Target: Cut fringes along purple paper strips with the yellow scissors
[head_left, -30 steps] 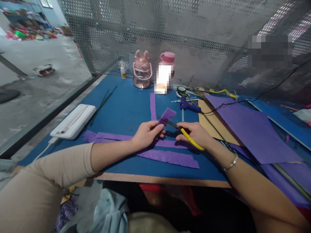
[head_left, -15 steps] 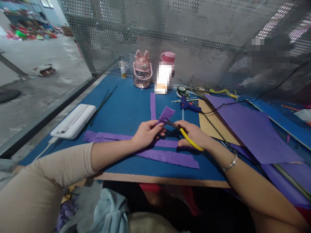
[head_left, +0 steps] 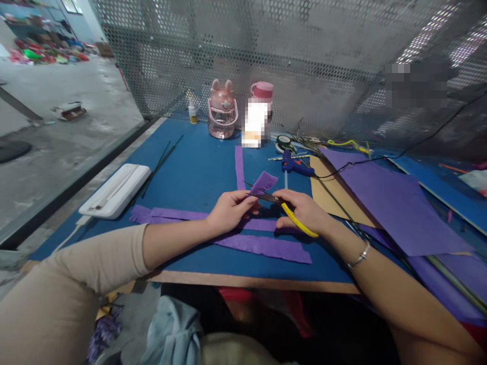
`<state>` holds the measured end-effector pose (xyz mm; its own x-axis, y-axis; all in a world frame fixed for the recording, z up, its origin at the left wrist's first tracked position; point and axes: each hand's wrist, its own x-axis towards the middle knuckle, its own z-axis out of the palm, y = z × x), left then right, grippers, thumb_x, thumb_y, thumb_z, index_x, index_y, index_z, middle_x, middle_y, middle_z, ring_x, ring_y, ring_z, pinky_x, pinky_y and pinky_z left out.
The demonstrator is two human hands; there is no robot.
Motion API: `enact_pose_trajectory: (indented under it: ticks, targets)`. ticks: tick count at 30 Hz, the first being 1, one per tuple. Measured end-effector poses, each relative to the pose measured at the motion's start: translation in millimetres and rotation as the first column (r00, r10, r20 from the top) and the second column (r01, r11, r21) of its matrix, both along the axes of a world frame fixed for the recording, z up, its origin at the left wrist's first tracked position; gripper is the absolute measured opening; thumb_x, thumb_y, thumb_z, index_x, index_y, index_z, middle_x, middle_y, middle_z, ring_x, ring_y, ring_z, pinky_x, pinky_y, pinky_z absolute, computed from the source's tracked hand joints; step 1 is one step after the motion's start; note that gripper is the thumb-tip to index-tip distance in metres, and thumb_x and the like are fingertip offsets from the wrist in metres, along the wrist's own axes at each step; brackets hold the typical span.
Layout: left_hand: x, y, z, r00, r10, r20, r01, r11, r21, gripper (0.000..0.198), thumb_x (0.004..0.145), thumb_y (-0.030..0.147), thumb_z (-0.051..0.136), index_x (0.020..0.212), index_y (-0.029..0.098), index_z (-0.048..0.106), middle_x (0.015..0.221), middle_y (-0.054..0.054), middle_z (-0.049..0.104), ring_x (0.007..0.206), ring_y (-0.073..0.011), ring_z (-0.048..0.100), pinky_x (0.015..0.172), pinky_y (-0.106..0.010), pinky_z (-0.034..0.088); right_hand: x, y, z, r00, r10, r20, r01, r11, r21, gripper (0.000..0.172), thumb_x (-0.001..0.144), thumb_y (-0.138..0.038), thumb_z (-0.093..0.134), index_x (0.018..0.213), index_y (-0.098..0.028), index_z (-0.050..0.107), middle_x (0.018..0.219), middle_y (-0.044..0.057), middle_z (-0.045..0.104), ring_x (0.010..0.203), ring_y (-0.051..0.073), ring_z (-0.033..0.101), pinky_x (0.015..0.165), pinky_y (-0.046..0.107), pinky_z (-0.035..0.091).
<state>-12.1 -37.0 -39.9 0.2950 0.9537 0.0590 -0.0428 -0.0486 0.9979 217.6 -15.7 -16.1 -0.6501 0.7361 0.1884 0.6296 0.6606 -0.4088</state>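
Between the thumb and fingers of my left hand (head_left: 235, 209) is a purple paper strip (head_left: 264, 181), its upper end tilted to the right with small cuts along its edge. My right hand (head_left: 302, 209) grips yellow-handled scissors (head_left: 299, 220). Their dark blades lie across the held strip, close to my left fingertips, and look parted. Under my wrists a long purple strip (head_left: 266, 247) rests on the blue table, with another purple strip (head_left: 178, 215) behind it. Farther back a narrow purple strip (head_left: 239, 165) points away from me.
A blue glue gun (head_left: 297, 165) with a cord and a roll of tape (head_left: 284, 143) lie beyond my right hand. Purple sheets (head_left: 403, 203) cover the right side. A white power bank (head_left: 116, 190) sits left. A pink bottle (head_left: 222, 109) and a lit, blurred phone (head_left: 255, 123) stand at the back.
The strip's upper end has tilted further right and slightly lower. The scissor blades have shifted slightly down and appear wider apart. Both hands keep their holds.
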Motion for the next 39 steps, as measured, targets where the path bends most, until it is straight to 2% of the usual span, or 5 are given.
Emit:
enact_pose_trajectory:
  ticks: [11, 18, 23, 31, 39]
  targets:
    - [0, -1, 0.8, 1.0, -0.004, -0.017, 0.004, 1.0, 0.006, 0.039, 0.081, 0.051, 0.061, 0.081, 0.013, 0.068, 0.076, -0.005, 0.07, 0.067, -0.0129, 0.067, 0.051, -0.018, 0.047, -1, 0, -2.5, 1.0, -0.021, -0.012, 0.022, 0.999, 0.027, 0.069, 0.069, -0.075, 0.061, 0.109, -0.018, 0.06, 0.102, 0.01, 0.067, 0.088, 0.025, 0.063, 0.075, 0.032, 0.046]
    - [1, -2, 3.2, 1.0, 0.003, 0.009, -0.002, 0.998, -0.055, 0.037, 0.08, 0.049, 0.063, 0.086, 0.013, 0.067, 0.082, -0.007, 0.07, 0.069, -0.0132, 0.067, 0.05, -0.017, 0.046, -1, -4, 3.1, 0.994, -0.104, 0.01, 0.104, 0.994, 0.02, 0.046, 0.078, -0.06, 0.063, 0.098, -0.018, 0.066, 0.074, 0.004, 0.066, 0.061, 0.016, 0.056, 0.058, 0.026, 0.04]
    - [1, -1, 1.8, 1.0, 0.007, -0.012, -0.008, 0.998, -0.058, 0.037, 0.081, 0.05, 0.062, 0.09, 0.013, 0.064, 0.076, -0.004, 0.068, 0.066, -0.013, 0.067, 0.049, -0.018, 0.046, -1, -4, 2.9, 0.988, -0.154, -0.012, 0.154, 0.987, -0.035, 0.038, 0.082, -0.054, 0.061, 0.094, -0.018, 0.067, 0.067, 0.001, 0.061, 0.057, 0.013, 0.049, 0.055, 0.024, 0.037]
    - [1, 0, 1.0, 0.999, 0.026, 0.033, -0.022, 0.995, -0.095, 0.035, 0.082, 0.049, 0.06, 0.081, 0.014, 0.058, 0.068, -0.001, 0.063, 0.056, -0.0087, 0.063, 0.045, -0.015, 0.043, 0, -3, 9.3, 0.992, -0.102, 0.069, 0.11, 0.985, -0.13, 0.062, 0.071, -0.064, 0.066, 0.112, -0.019, 0.054, 0.09, 0.005, 0.063, 0.075, 0.021, 0.056, 0.066, 0.029, 0.042]
    - [1, 0, 0.0, 0.998, 0.059, 0.036, -0.055, 0.993, -0.104, 0.034, 0.082, 0.047, 0.061, 0.085, 0.014, 0.06, 0.07, -0.001, 0.064, 0.056, -0.0087, 0.063, 0.044, -0.015, 0.043, 0, -3, 8.2, 0.999, -0.026, 0.021, 0.029, 0.988, -0.151, 0.068, 0.068, -0.069, 0.066, 0.112, -0.018, 0.055, 0.102, 0.01, 0.065, 0.084, 0.025, 0.059, 0.073, 0.034, 0.045]
